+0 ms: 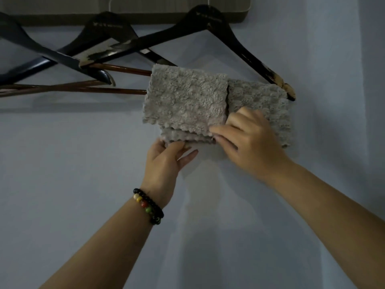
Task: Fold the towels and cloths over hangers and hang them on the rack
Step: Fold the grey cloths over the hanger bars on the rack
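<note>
Two bare forearms reach up from the bottom of the frame toward a wall-mounted rack; the left hand [164,161], a beaded bracelet [148,206] at its wrist, pinches the lower left hem of a grey cloth [185,99] between thumb and fingers; the right hand [248,140], blurred, lies with fingers resting on the cloth's lower right edge, and whether they press or pinch cannot be told for certain.

The cloth hangs at centre frame, folded over the brown crossbar of a dark hanger [208,24]; its back layer shows below the front one, so the fold looks uneven; its long axis runs left to right along the bar, directly above both hands. Just right of it, touching or nearly so, a second grey cloth [262,101] drapes on the same bar, partly behind the right hand.

Judged from this, the step in hand is evening the hems; the left hand is placed to tug downward.

Farther back, upper left, two more dark hangers [41,51] hang bare beneath the wooden rack [145,9].
</note>
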`<act>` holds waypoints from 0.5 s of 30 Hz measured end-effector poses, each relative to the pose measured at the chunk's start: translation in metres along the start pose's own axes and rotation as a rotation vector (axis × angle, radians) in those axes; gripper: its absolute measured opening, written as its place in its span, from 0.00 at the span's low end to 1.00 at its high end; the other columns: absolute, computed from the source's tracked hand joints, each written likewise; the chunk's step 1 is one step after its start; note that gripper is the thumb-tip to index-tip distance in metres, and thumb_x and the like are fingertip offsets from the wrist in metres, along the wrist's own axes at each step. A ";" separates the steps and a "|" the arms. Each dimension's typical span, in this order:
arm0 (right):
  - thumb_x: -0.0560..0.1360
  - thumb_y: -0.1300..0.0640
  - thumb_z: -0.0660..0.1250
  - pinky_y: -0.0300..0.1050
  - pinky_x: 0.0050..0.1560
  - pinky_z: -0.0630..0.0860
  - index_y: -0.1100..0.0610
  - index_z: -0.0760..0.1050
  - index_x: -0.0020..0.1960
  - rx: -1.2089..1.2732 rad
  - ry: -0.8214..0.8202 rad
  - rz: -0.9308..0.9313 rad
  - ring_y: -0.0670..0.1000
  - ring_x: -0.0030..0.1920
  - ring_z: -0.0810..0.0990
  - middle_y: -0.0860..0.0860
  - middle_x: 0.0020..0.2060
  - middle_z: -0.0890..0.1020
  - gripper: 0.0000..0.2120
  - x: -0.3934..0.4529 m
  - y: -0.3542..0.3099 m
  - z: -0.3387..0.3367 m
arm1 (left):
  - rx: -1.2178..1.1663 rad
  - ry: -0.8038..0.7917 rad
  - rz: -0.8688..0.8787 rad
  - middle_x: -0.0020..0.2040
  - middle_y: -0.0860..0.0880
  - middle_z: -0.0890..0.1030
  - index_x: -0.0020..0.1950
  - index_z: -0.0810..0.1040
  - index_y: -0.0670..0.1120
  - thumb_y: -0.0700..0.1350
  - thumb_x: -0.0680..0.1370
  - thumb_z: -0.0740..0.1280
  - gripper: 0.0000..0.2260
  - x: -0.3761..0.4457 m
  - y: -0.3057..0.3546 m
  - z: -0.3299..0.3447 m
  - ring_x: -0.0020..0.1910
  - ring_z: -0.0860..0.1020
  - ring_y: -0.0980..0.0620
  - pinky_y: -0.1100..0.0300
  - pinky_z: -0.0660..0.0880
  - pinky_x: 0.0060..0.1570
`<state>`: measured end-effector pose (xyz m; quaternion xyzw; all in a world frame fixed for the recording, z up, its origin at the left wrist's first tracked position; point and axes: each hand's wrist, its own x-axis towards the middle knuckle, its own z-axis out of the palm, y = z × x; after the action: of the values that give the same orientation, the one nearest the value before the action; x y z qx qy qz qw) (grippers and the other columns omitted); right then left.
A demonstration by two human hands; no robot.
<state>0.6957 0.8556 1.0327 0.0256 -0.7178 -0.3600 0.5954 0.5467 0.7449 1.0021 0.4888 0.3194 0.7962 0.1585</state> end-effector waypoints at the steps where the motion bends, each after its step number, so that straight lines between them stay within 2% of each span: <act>1: 0.75 0.62 0.68 0.48 0.38 0.67 0.59 0.83 0.46 0.002 0.040 -0.003 0.57 0.36 0.74 0.54 0.33 0.75 0.05 0.001 0.001 0.000 | 0.020 0.008 0.006 0.49 0.39 0.82 0.55 0.75 0.36 0.31 0.79 0.59 0.08 0.001 0.000 0.000 0.49 0.82 0.45 0.49 0.79 0.54; 3: 0.75 0.65 0.68 0.50 0.37 0.66 0.60 0.82 0.41 0.012 0.068 -0.024 0.57 0.35 0.73 0.54 0.32 0.74 0.06 0.000 0.003 0.000 | 0.028 0.030 0.009 0.53 0.42 0.83 0.59 0.76 0.39 0.30 0.80 0.57 0.13 0.001 0.003 0.001 0.52 0.82 0.45 0.51 0.79 0.54; 7: 0.74 0.67 0.67 0.48 0.37 0.63 0.60 0.82 0.40 0.019 0.055 -0.061 0.57 0.35 0.73 0.54 0.31 0.74 0.08 -0.013 0.008 -0.002 | 0.004 0.035 0.008 0.54 0.45 0.84 0.59 0.77 0.42 0.34 0.81 0.57 0.12 -0.002 0.009 -0.001 0.53 0.83 0.47 0.52 0.80 0.54; 12: 0.73 0.68 0.68 0.53 0.36 0.68 0.61 0.81 0.39 0.076 0.039 -0.011 0.57 0.35 0.73 0.55 0.32 0.75 0.06 -0.024 0.010 -0.004 | -0.031 0.043 -0.015 0.47 0.46 0.85 0.53 0.79 0.43 0.34 0.82 0.55 0.13 -0.007 0.013 -0.002 0.51 0.83 0.46 0.52 0.80 0.52; 15: 0.73 0.65 0.67 0.48 0.39 0.69 0.62 0.81 0.39 0.180 -0.014 0.036 0.56 0.36 0.74 0.55 0.33 0.76 0.05 -0.025 0.008 -0.008 | -0.015 0.045 -0.046 0.48 0.47 0.85 0.55 0.78 0.42 0.32 0.81 0.53 0.15 -0.007 0.016 -0.003 0.52 0.83 0.45 0.50 0.79 0.54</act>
<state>0.7132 0.8692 1.0164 0.0635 -0.7517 -0.2835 0.5920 0.5480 0.7273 1.0071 0.4622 0.3283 0.8053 0.1732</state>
